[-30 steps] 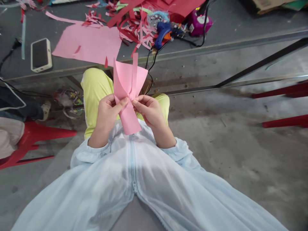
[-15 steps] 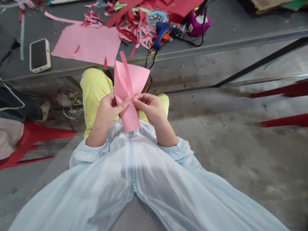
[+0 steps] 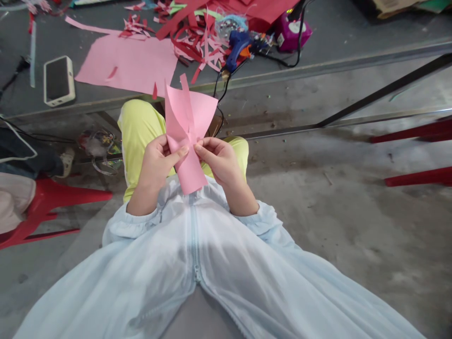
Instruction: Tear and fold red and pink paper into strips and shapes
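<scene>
Over my lap I hold a sheet of pink paper point(image 3: 203, 113), gathered at its middle so that the top fans out and the lower part forms a tube. A narrow pink strip point(image 3: 186, 96) stands up along its inside. My left hand point(image 3: 157, 160) pinches the paper from the left, thumb across the gathered waist. From the right, my right hand point(image 3: 221, 157) pinches the same waist with thumb and forefinger. Both thumb tips are close together there. The fingers behind the paper are partly hidden.
On the grey table point(image 3: 335, 44) lie a pink sheet point(image 3: 130, 61), red paper scraps point(image 3: 187, 42), a blue glue gun point(image 3: 238, 47), a purple box point(image 3: 291, 33) and a phone point(image 3: 58, 80). Black cords hang over its edge. Red stools point(image 3: 52, 197) stand at both sides; another person's leg shows left.
The top of the pink paper has shifted slightly left. Both hands keep their pinch at almost the same place.
</scene>
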Available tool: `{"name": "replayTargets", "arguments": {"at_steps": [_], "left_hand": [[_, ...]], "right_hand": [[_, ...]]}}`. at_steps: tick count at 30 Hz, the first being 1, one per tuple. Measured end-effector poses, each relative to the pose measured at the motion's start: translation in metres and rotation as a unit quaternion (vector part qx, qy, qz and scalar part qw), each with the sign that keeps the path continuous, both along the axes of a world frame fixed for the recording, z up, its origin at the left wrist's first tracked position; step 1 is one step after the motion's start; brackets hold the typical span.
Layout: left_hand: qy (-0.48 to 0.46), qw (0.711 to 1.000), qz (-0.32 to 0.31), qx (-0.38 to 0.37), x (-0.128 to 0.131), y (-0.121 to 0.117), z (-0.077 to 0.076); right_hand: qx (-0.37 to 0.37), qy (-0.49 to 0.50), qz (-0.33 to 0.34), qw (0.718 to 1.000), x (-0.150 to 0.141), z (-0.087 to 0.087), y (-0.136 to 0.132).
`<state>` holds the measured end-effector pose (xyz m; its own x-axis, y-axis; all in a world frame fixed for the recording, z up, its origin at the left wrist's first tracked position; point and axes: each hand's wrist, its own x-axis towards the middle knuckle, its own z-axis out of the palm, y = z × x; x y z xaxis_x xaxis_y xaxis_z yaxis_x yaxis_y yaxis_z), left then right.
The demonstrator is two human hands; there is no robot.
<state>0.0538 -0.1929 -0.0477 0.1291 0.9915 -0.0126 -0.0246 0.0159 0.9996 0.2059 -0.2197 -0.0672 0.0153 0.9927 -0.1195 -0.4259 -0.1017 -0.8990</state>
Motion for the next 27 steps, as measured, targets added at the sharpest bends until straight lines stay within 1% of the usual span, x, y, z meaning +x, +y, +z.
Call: {"name": "replayTargets", "arguments": {"at_steps": [4, 6, 11, 15, 27], "left_hand": [[-0.005, 1.0, 0.01, 0.018, -0.001, 0.001, -0.002], [-0.004, 1.0, 0.01, 0.021, -0.002, 0.001, -0.003], [0.002, 1.0, 0.013, 0.018, -0.003, 0.0, -0.001], [0.009, 1.0, 0.021, 0.015, -0.003, 0.0, 0.001], [0.01, 0.998, 0.058, 0.022, -0.002, 0.002, 0.002]], "right_hand": [[-0.007, 0.025, -0.026, 0.999, -0.002, 0.001, -0.001], [-0.011, 0.036, -0.024, 0.999, -0.001, 0.001, 0.0], [-0.039, 0.031, 0.038, 0.998, 0.008, 0.001, 0.001], [-0.035, 0.025, 0.068, 0.997, 0.012, -0.002, 0.001], [-0.018, 0.007, 0.014, 1.0, 0.004, -0.002, -0.001]]}}
